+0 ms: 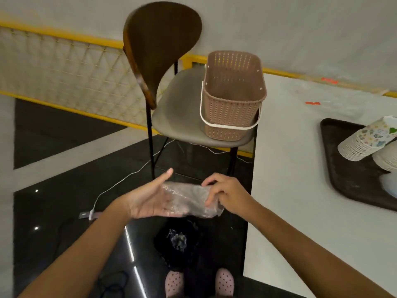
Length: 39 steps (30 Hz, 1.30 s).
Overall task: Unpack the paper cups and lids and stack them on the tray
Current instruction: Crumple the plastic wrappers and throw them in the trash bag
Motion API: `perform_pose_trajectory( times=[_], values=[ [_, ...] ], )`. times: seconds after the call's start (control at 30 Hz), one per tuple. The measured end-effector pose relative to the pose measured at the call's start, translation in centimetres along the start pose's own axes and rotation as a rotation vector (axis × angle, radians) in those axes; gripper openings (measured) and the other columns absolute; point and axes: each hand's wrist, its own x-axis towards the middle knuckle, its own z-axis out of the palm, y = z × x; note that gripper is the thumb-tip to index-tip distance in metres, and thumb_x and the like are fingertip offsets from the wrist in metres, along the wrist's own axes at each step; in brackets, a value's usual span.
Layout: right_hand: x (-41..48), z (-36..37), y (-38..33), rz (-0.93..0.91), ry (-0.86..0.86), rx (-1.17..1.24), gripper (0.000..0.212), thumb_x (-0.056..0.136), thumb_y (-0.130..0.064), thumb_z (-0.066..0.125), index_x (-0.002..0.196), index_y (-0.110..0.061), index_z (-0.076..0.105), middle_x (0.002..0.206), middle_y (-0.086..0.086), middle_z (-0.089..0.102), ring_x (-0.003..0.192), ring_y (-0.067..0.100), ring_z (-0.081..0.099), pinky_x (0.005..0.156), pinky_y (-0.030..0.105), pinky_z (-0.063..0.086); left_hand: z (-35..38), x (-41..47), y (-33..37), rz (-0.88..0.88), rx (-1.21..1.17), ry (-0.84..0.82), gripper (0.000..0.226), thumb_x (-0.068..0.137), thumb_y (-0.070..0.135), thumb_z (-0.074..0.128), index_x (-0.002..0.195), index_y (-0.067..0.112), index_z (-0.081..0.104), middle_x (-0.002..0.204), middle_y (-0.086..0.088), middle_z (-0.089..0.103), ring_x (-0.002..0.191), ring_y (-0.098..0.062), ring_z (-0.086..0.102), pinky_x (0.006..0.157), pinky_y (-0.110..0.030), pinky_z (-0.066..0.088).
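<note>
The basket on the chair seat is open from above. On the tray, cup stacks fill the right side; its left strip lies bare

Not much of the person on show, really. Left arm comes in from 7 o'clock and right arm from 5, both bare right down to the left hand and right hand. At 6 o'clock: pink shoes, round-toed, with small dark dots.

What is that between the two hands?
A crumpled clear plastic bag, stretched from the left hand to the right hand, seen in the head view.
</note>
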Motion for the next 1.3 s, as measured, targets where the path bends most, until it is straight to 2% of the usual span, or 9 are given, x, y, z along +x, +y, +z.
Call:
perform_pose_trajectory(
  times=[0.1,0.2,0.37,0.5,0.67,0.8,1.0,1.17,1.3],
  values=[
    [2.5,3.5,0.7,0.028,-0.078,-0.084,0.039,0.084,0.016,0.038,0.081,0.000,0.074,0.110,0.007,0.054,0.101,0.017,0.053,0.079,0.018,0.038,-2.7,0.7,-2.8,0.077,0.085,0.238,0.072,0.050,0.035,0.089,0.108,0.004,0.060,0.115,-0.018,0.063,0.097,-0.027,0.063,0.083,-0.032,0.055],
    [4.5,6.7,1.5,0.173,-0.109,-0.045,0.043,0.087,0.010,0.035,0.106,-0.013,0.066,0.103,0.004,0.055,0.085,0.016,0.057,0.072,0.018,0.043,-4.5,1.7,-5.4,0.173,0.159,0.490,0.025,0.071,0.003,0.075,0.083,0.012,0.055,0.080,-0.007,0.062,0.065,-0.011,0.060,0.056,-0.019,0.052],
    [6.2,12.5,2.5,0.646,-0.173,0.296,0.042,0.088,-0.006,0.041,0.127,-0.020,0.047,0.109,0.009,0.058,0.094,0.024,0.061,0.086,0.038,0.054,-5.7,3.5,-8.2,0.348,0.525,0.930,0.035,0.075,0.001,0.071,0.066,0.026,0.048,0.068,0.008,0.054,0.063,-0.004,0.049,0.057,-0.004,0.040],
    [6.2,16.1,2.0,0.706,0.017,0.785,0.036,0.095,-0.010,0.041,0.130,-0.013,0.048,0.121,0.009,0.057,0.105,0.019,0.056,0.085,0.029,0.049,-5.4,4.8,-9.1,0.513,0.305,1.112,0.031,0.079,0.004,0.069,0.070,0.026,0.049,0.071,0.011,0.055,0.064,-0.002,0.051,0.056,-0.002,0.040],
    [5.8,19.2,2.6,0.399,0.183,0.492,0.048,0.101,-0.022,0.027,0.146,-0.029,0.011,0.143,-0.024,0.008,0.137,-0.003,0.009,0.114,0.020,0.017,-6.3,7.6,-9.9,0.307,-0.185,0.718,0.008,0.089,0.022,0.058,0.091,0.017,0.064,0.097,-0.013,0.069,0.082,-0.019,0.065,0.069,-0.026,0.052],
    [6.8,20.8,6.4,0.359,0.052,0.359,0.044,0.100,-0.032,0.029,0.136,-0.037,0.006,0.142,-0.031,0.000,0.136,-0.008,-0.007,0.116,0.021,-0.002,-9.7,9.3,-10.5,0.116,-0.356,0.304,0.057,0.085,0.057,0.040,0.113,0.014,0.064,0.112,-0.005,0.069,0.107,-0.018,0.063,0.094,-0.033,0.045],
    [8.7,23.9,12.8,0.632,0.139,0.795,0.031,0.093,-0.009,0.047,0.122,-0.011,0.058,0.120,-0.009,0.059,0.103,-0.009,0.056,0.080,0.004,0.046,-13.8,13.8,-15.5,0.011,-0.158,0.479,0.011,0.084,0.011,0.063,0.094,0.009,0.068,0.085,-0.001,0.071,0.077,-0.004,0.068,0.066,-0.014,0.052],
    [9.3,27.3,19.4,0.819,-0.129,0.696,0.039,0.086,-0.009,0.061,0.124,-0.013,0.054,0.114,-0.004,0.057,0.100,0.008,0.055,0.084,0.023,0.046,-16.7,16.8,-21.0,0.006,-0.244,0.597,0.011,0.083,0.003,0.064,0.082,0.013,0.062,0.071,0.005,0.072,0.069,-0.003,0.067,0.059,-0.009,0.049],
    [9.4,30.4,23.9,0.874,-0.174,0.695,0.026,0.081,-0.001,0.066,0.106,-0.008,0.059,0.096,0.005,0.061,0.080,0.015,0.060,0.074,0.028,0.054,-18.9,19.9,-26.1,-0.014,-0.043,0.656,0.025,0.082,0.010,0.067,0.107,0.009,0.065,0.104,-0.008,0.068,0.096,-0.020,0.063,0.085,-0.025,0.051]
  ],
)
